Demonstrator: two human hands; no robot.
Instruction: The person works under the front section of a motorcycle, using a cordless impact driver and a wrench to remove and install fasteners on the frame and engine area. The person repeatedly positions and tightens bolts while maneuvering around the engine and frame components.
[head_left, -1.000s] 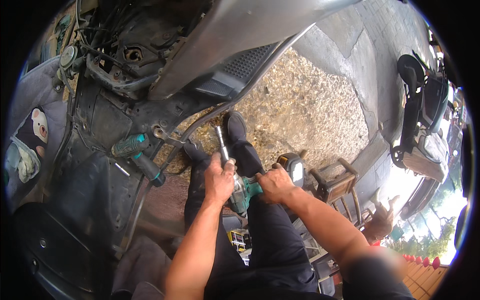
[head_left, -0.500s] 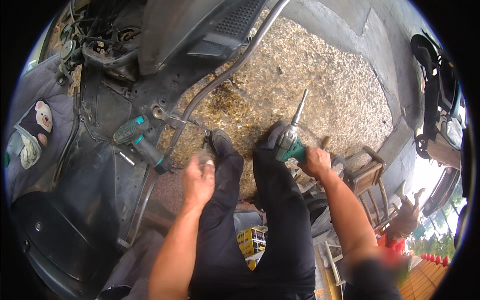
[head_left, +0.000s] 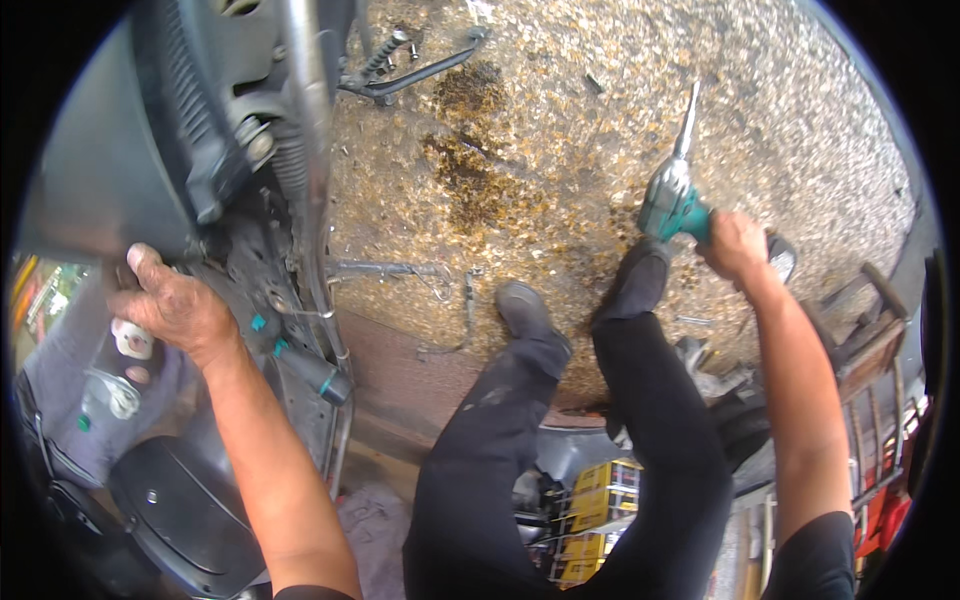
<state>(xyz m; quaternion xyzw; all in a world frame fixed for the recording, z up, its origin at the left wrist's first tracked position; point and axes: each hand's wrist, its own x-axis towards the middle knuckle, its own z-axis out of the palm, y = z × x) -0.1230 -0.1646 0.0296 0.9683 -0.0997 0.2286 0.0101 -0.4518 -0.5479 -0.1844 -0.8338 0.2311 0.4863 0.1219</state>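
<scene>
My right hand (head_left: 738, 245) is closed round the handle of a green and silver cordless impact wrench (head_left: 668, 198). Its long thin metal bit (head_left: 688, 120) points away from me over the pebbled ground. On the left, my left hand (head_left: 185, 305) is up at the lower edge of a large dark scooter panel (head_left: 100, 160), thumb against the edge. Its other fingers are blurred and partly hidden, so whether they grip the panel is unclear. A second power tool, black and teal (head_left: 312, 370), lies on the scooter's body right of my left forearm.
A metal tube (head_left: 312, 140) runs along the scooter's side. A stand-like metal part (head_left: 415, 75) lies on the oil-stained ground (head_left: 560, 150). Between my legs sit yellow boxes (head_left: 600, 495). A wooden stool (head_left: 870, 350) stands at right; a grey cloth with a bear picture (head_left: 132, 340) lies at left.
My left hand has gone from above my knee to the scooter panel at left. My right hand still holds the impact wrench, now farther right in view. The view has shifted.
</scene>
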